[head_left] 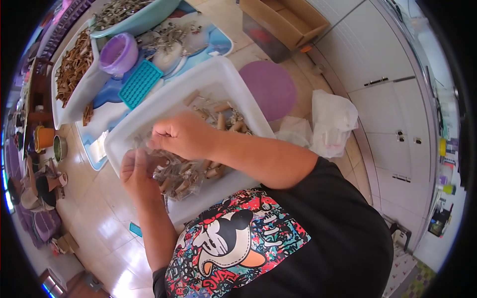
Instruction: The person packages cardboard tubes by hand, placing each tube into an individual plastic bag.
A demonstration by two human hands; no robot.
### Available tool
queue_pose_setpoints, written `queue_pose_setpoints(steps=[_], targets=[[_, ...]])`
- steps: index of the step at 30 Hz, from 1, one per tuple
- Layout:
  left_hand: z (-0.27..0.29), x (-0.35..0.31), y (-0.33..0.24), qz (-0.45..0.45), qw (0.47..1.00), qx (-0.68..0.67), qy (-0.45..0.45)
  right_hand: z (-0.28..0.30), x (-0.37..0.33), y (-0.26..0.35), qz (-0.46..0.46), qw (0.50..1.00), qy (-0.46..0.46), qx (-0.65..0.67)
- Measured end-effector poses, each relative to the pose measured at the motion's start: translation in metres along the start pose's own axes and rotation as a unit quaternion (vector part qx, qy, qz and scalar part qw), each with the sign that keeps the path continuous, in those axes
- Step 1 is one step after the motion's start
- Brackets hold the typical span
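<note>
A large white plastic tub (pixel 229 74) lies under my hands. Inside it are small tan cylindrical pieces (pixel 221 121) with metal bits, and a heap of small clear plastic bags (pixel 181 180) with similar pieces in them. My left hand (pixel 136 171) is raised over the tub's left side, thumb and fingers pinched on thin clear plastic. Close beside it, my right hand (pixel 185 135) is curled with its fingers pinched at the same clear plastic bag (pixel 144 141). Motion blur and the fingers hide part of that bag and whatever it contains.
Beyond the tub stand a purple basket (pixel 118 55), a teal gridded tray (pixel 140 84), a pale green basin (pixel 149 21) of metal pieces and a white tub (pixel 74 110) of brown pieces. To the right are a purple disc (pixel 267 90), white plastic bags (pixel 334 119) and a cardboard box (pixel 290 22).
</note>
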State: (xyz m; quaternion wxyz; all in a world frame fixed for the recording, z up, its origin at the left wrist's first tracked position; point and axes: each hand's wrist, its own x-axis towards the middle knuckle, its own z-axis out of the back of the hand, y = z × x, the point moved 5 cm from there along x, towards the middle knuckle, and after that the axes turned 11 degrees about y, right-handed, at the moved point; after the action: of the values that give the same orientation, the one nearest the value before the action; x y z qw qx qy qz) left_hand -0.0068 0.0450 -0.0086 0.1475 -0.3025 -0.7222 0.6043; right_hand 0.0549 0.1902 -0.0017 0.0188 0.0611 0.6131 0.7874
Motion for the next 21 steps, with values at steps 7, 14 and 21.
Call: queue_pose_setpoints(steps=[7, 14, 21], targets=[[0.029, -0.001, 0.001, 0.002, 0.999, 0.043, -0.024, 0.167, -0.08, 0.024, -0.006, 0.948, -0.317, 0.039], [0.031, -0.008, 0.021, 0.053, 0.991, 0.124, -0.018, 0.293, -0.312, -0.144, -0.4, 0.813, -0.373, -0.202], [0.036, -0.018, 0.025, 0.061, 0.983, 0.172, -0.023, 0.293, -0.568, -0.262, -0.458, 0.748, -0.48, 0.001]])
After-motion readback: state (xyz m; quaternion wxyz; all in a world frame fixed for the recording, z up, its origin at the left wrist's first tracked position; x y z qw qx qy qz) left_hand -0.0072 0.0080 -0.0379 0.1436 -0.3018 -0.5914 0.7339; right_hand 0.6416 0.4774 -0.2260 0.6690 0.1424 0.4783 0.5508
